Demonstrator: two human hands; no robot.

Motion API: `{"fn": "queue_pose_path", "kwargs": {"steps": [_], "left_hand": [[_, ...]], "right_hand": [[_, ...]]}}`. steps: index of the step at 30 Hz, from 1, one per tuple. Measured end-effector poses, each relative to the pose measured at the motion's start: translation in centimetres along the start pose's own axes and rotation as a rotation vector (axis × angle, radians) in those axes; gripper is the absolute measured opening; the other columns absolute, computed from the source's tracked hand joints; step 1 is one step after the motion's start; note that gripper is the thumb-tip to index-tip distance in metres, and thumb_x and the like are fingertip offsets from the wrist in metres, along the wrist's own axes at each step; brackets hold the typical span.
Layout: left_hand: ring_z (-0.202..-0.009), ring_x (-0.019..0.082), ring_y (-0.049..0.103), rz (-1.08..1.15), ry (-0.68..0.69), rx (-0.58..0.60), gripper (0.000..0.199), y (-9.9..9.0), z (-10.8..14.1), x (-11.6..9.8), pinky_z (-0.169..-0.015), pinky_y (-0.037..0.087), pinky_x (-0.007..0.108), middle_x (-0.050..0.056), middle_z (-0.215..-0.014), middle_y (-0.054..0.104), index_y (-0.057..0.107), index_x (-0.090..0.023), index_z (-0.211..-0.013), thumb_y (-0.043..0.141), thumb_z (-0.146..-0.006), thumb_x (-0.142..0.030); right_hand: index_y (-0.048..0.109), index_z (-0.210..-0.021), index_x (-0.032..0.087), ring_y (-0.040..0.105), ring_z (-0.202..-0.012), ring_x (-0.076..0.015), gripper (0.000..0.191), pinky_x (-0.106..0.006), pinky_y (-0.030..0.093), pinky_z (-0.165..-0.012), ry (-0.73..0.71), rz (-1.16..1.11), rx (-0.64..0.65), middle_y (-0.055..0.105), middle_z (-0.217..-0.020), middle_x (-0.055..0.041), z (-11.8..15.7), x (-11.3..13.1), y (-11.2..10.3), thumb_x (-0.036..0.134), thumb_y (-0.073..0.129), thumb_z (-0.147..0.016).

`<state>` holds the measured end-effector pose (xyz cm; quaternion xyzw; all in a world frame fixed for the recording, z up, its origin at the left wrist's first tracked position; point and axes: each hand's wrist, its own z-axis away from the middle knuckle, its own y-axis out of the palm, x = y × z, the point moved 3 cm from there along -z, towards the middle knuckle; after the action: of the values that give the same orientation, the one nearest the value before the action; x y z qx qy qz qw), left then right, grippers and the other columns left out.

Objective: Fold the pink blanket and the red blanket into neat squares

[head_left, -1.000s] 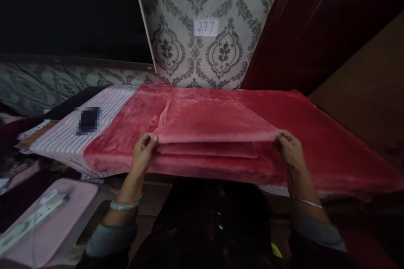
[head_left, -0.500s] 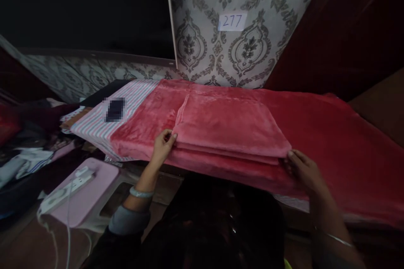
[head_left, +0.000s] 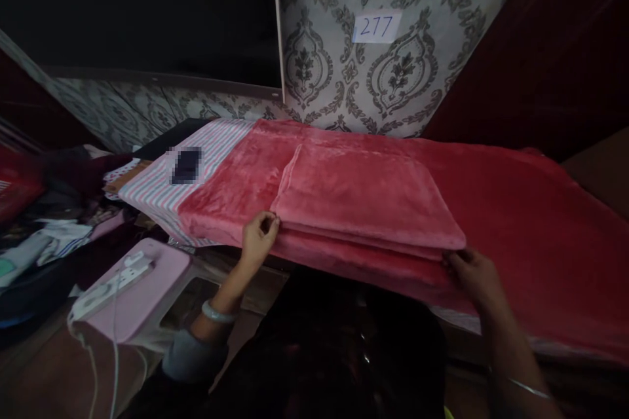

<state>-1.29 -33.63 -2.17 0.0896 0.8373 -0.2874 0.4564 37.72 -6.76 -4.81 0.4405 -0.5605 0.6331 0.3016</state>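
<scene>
Folded red fleece blanket (head_left: 366,196) lies in a thick stack on top of a wider red fleece blanket (head_left: 531,255), spread along the bed. My left hand (head_left: 259,237) pinches the stack's near left corner between thumb and fingers. My right hand (head_left: 472,275) is at its near right corner, fingers against the folded edge; I cannot tell whether they are gripping. Just left of the stack, a striped sheet (head_left: 170,186) carries a blurred dark object (head_left: 187,165). Below my left hand, a white power strip (head_left: 111,288) sits on a pink stool (head_left: 147,291). Damask wallpaper (head_left: 354,65) with a paper label reading 277 (head_left: 377,27) rises behind.
</scene>
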Motion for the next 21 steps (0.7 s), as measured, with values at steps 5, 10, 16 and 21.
{"fn": "queue_pose_path", "kwargs": {"steps": [5, 10, 16, 21], "left_hand": [[-0.081, 0.022, 0.063, -0.210, 0.108, 0.002, 0.017, 0.9, 1.5, 0.4, -0.076, 0.049, 0.034, 0.006, -0.082, 0.067, 0.061, -0.021, -0.080, 0.056, -0.082, -0.037], [-0.073, 0.020, 0.058, -0.254, 0.102, -0.057, 0.023, 1.7, 0.6, 0.0, -0.069, 0.045, 0.032, 0.004, -0.079, 0.060, 0.057, -0.022, -0.078, 0.058, -0.080, -0.045], [-0.069, 0.020, 0.052, -0.241, 0.037, 0.018, 0.031, 2.0, -0.7, 0.6, -0.067, 0.042, 0.033, 0.002, -0.071, 0.054, 0.054, -0.023, -0.067, 0.058, -0.075, -0.053], [-0.075, 0.020, 0.051, -0.168, 0.030, 0.000, 0.030, 1.9, -1.2, 0.5, -0.072, 0.045, 0.033, 0.002, -0.075, 0.051, 0.057, -0.023, -0.067, 0.060, -0.073, -0.052]], "right_hand": [[0.059, -0.059, 0.020, 0.041, -0.046, -0.0120, 0.050, -0.026, 0.030, -0.044, 0.013, -0.023, 0.025, 0.050, -0.049, 0.0009, 0.8, 0.2, 0.7, 0.069, 0.067, -0.056], [0.052, -0.062, 0.022, 0.038, -0.047, -0.0101, 0.052, -0.024, 0.029, -0.045, 0.017, -0.148, 0.124, 0.046, -0.052, 0.0037, 0.8, 1.6, 0.9, 0.071, 0.070, -0.060], [0.044, -0.054, 0.024, 0.032, -0.041, -0.0081, 0.045, -0.024, 0.023, -0.043, 0.084, -0.116, 0.340, 0.040, -0.043, 0.0048, -0.2, 1.8, 0.7, 0.062, 0.068, -0.060], [0.045, -0.051, 0.023, 0.034, -0.040, -0.0081, 0.034, -0.023, 0.022, -0.041, 0.092, -0.073, 0.379, 0.043, -0.041, 0.0035, -1.5, 1.8, 0.7, 0.048, 0.066, -0.058]]}}
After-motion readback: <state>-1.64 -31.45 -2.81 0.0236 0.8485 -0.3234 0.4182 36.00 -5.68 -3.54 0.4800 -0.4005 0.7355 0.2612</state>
